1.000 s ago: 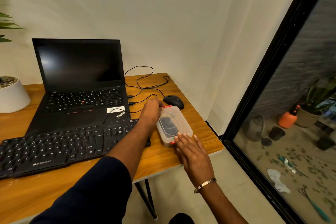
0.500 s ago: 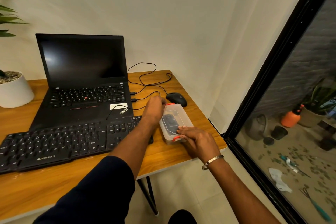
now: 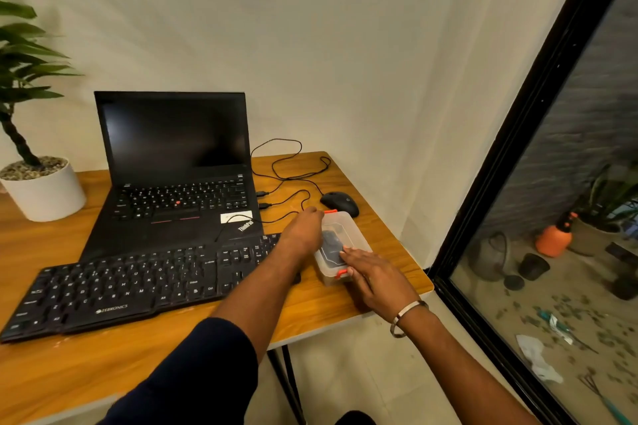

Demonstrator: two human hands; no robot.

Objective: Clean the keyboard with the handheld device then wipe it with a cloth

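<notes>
Your left hand [image 3: 303, 229] hides the box's [image 3: 348, 238] left wall and far clip; fingertips out of sight. Dark device [image 3: 332, 247] inside is blurred thru the lid. Plant [image 3: 24, 55] cut off at left edge.

keyboard [image 3: 138, 283] before laptop [image 3: 176, 190] | box [image 3: 340, 245] right of keyboard — mouse [image 3: 340, 202] behind box

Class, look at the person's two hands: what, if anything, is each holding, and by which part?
Both are on the clear plastic box with orange clips: the left hand grips its far end, and the right hand rests on its lid at the near end.
</notes>
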